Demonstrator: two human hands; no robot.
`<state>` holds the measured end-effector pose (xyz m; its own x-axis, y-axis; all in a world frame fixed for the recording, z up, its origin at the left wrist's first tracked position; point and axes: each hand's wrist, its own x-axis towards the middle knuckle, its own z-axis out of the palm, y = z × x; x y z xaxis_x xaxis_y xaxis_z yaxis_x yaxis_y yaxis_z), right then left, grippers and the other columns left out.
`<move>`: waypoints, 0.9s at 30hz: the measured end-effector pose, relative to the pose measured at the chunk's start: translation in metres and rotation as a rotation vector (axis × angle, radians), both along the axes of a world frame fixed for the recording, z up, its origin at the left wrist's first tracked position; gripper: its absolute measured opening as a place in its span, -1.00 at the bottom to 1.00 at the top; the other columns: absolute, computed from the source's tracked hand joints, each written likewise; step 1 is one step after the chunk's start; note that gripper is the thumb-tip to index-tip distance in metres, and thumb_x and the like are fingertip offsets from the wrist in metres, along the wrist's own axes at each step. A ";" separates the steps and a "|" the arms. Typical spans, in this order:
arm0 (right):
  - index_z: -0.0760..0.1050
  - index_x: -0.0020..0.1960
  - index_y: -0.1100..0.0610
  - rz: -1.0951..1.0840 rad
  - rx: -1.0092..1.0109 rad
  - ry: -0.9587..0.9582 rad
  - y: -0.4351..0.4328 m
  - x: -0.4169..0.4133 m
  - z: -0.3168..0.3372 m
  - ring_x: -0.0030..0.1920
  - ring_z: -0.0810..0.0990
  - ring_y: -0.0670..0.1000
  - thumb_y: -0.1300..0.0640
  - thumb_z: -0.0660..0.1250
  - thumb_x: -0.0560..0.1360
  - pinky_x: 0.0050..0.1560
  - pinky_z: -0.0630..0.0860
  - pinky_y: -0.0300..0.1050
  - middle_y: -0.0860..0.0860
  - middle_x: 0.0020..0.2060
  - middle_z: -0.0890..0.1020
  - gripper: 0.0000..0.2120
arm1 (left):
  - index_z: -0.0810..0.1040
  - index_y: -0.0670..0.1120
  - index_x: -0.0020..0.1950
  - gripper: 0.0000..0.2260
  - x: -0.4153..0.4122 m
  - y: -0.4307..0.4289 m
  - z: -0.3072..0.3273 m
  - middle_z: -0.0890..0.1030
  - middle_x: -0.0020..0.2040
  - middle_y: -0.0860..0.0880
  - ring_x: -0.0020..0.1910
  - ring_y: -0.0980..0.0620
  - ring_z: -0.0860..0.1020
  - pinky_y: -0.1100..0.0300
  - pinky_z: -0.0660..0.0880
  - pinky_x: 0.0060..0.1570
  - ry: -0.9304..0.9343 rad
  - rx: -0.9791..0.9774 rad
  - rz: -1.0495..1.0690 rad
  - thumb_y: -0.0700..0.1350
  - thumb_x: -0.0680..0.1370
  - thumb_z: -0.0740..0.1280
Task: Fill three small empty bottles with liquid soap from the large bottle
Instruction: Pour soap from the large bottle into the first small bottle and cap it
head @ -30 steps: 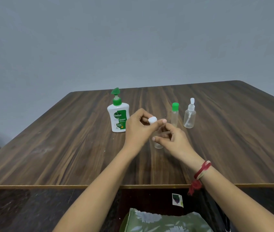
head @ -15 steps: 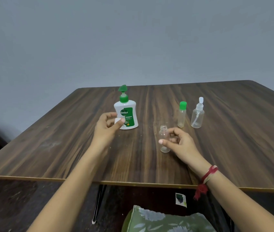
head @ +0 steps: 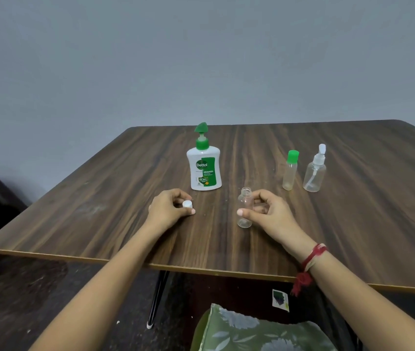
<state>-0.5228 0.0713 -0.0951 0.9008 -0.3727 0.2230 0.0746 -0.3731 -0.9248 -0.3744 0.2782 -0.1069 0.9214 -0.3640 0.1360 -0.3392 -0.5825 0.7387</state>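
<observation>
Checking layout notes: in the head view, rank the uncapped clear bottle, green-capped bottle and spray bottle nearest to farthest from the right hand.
1. uncapped clear bottle, gripped by the right hand
2. green-capped bottle, behind the hand, slightly right
3. spray bottle, right of the green-capped one

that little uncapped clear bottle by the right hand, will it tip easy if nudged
Probably: the small clear bottle looks empty and tall for its narrow base, so it is likely light and tippy. The right hand holding it suggests it needs steadying. Its smooth round wall would likely roll if toppled.
</observation>
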 end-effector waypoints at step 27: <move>0.38 0.23 0.06 -0.120 0.020 -0.180 0.015 0.063 0.046 0.06 0.53 -0.04 0.08 0.54 0.31 0.03 0.48 -0.30 0.00 0.09 0.52 -0.44 | 0.54 0.15 0.04 -0.67 -0.075 -0.026 0.009 0.67 -0.20 0.05 -0.25 0.19 0.61 0.37 0.52 -0.16 -0.057 -0.480 -0.046 -0.15 0.39 0.52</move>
